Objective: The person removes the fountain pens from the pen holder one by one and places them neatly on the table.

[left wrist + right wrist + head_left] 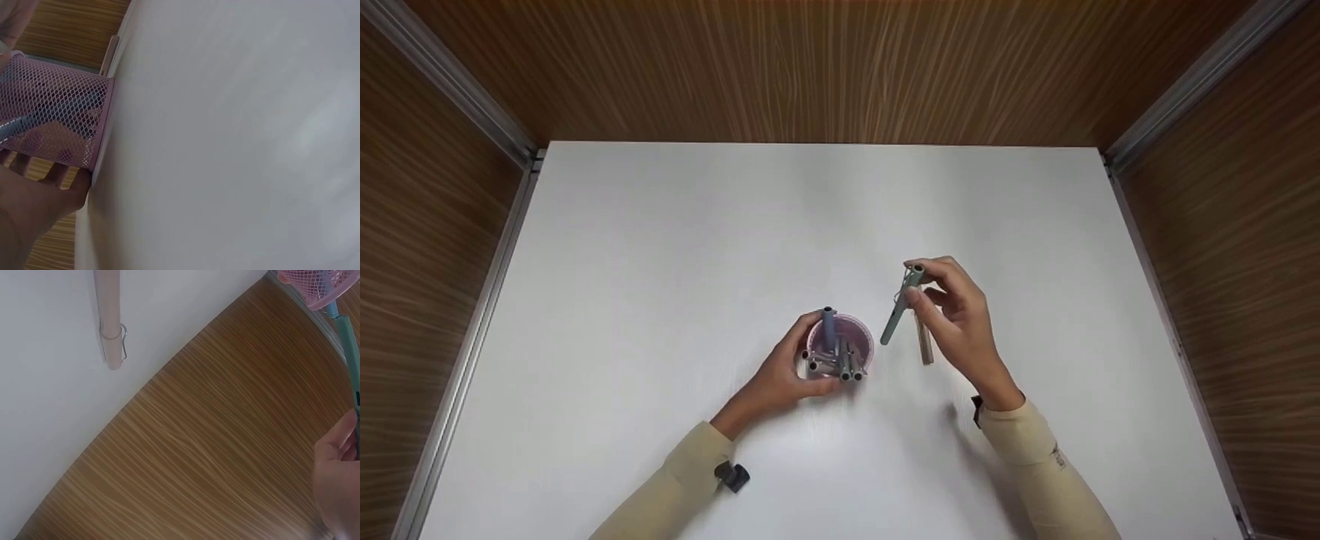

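Note:
A pink mesh pen cup [855,330] stands on the white table with several pens in it, one of them a blue pen [829,330] leaning at the back. My left hand [780,376] grips the cup from the left, fingers and thumb curved around its wall [62,112]. Just right of the cup, my right hand [966,322] pinches a green pen [893,321] near its clip end. That pen is tilted, its lower end apart from the cup in the head view. A pinkish-beige pen [109,315] with a metal clip lies on the table beside my right hand.
The white tabletop [675,240] spreads around both hands. Brown wood-grain panels [810,71] rise at the back and on both sides, with metal rails [450,75] along the corners. Dark straps [731,475] sit at both wrists.

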A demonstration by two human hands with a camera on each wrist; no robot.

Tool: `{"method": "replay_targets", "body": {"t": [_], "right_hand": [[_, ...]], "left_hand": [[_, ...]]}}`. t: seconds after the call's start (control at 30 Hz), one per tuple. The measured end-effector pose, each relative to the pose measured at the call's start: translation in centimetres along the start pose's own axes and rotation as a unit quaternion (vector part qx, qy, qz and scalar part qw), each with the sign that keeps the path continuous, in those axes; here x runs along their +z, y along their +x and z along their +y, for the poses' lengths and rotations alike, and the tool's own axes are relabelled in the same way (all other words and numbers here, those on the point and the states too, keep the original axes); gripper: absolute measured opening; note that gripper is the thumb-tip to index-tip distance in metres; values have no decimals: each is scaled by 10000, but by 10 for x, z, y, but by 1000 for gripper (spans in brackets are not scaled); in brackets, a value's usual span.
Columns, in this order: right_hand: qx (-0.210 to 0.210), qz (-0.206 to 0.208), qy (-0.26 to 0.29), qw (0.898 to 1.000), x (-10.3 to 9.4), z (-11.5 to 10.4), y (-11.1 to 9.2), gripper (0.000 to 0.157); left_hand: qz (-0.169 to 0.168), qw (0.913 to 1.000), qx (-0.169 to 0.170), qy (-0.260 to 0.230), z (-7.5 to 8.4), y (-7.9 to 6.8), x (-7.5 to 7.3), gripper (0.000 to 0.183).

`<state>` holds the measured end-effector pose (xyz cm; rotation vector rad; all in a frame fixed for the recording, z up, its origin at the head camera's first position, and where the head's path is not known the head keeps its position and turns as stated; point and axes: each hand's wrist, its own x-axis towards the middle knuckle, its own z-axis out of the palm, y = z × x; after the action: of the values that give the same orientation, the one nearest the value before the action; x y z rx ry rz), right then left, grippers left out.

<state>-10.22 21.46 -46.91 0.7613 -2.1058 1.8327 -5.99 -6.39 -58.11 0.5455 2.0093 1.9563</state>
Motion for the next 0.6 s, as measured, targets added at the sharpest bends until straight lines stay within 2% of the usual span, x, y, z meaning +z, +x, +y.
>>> {"method": "replay_targets", "body": {"t": [0.3,0.6], "right_hand": [[45,17,55,10000,-7,6,8,34],[242,70,-35,9997,-16,15,5,41]], "left_hand": [[23,9997,-30,-233,1,4,1,103],[-25,10000,-22,-46,1,2,-1,98]]}}
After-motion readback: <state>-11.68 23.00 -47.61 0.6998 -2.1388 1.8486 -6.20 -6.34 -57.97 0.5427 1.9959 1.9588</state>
